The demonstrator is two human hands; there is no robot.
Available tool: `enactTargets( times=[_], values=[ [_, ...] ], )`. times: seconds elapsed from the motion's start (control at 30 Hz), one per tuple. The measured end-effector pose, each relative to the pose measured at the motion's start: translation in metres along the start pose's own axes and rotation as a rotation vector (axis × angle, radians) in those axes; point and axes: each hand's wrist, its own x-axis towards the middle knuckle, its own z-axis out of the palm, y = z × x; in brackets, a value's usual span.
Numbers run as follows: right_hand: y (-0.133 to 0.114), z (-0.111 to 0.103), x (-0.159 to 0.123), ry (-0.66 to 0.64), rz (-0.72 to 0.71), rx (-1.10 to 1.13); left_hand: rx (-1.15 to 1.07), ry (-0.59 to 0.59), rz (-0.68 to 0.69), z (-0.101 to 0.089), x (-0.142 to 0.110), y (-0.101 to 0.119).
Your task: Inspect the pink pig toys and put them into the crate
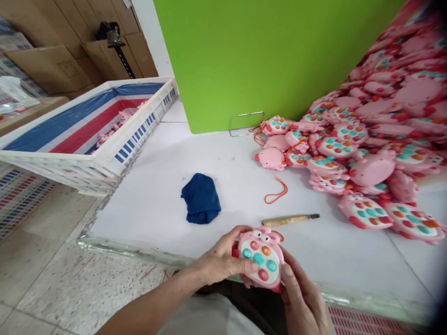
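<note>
Pink, button-studded plastic animal toy [261, 257] is clasped between a person's left hand [225, 258] and right hand [303, 298] at bottom centre of the frame.

Toy [259, 258] at table edge [136, 253]; behind it, tool [289, 220]; left, cloth [201, 199]; right, heaped toys [372, 168]

Held toy [262, 273]: its round buttons [258, 258] seem to bear small marks, perhaps symbols, but too faint to read.
Toy pile [373, 171]: nothing legible; the buttons there are small and partly blurred.
Tool handle [284, 220]: no readable stamp or brand.
Green board [265, 56]: no readable lettering.
Cardboard boxes [52, 70]: no words or numbers can be made out.
White crate [104, 160]: no legible label.
</note>
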Motion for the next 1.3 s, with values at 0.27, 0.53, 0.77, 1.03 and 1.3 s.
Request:
enactTargets(
  times=[0.27,0.53,0.77,1.03,1.3],
  values=[
    [0.008,-0.002,0.000,-0.059,-0.030,-0.075,0.158,0.190,0.071,-0.002,0.003,0.000],
    [0.007,-0.004,0.001,-0.131,-0.110,-0.050,0.148,0.228,0.082,0.002,0.002,0.000],
    [0.020,-0.003,0.000,-0.099,-0.107,-0.114,0.292,0.248,0.064,-0.001,0.004,0.003],
    [0.015,0.001,0.005,-0.113,0.027,-0.007,0.246,0.296,0.032,-0.005,0.004,-0.006],
    [0.021,0.011,0.008,0.035,0.068,0.087,0.215,0.195,0.074,0.003,-0.006,-0.004]
  ],
)
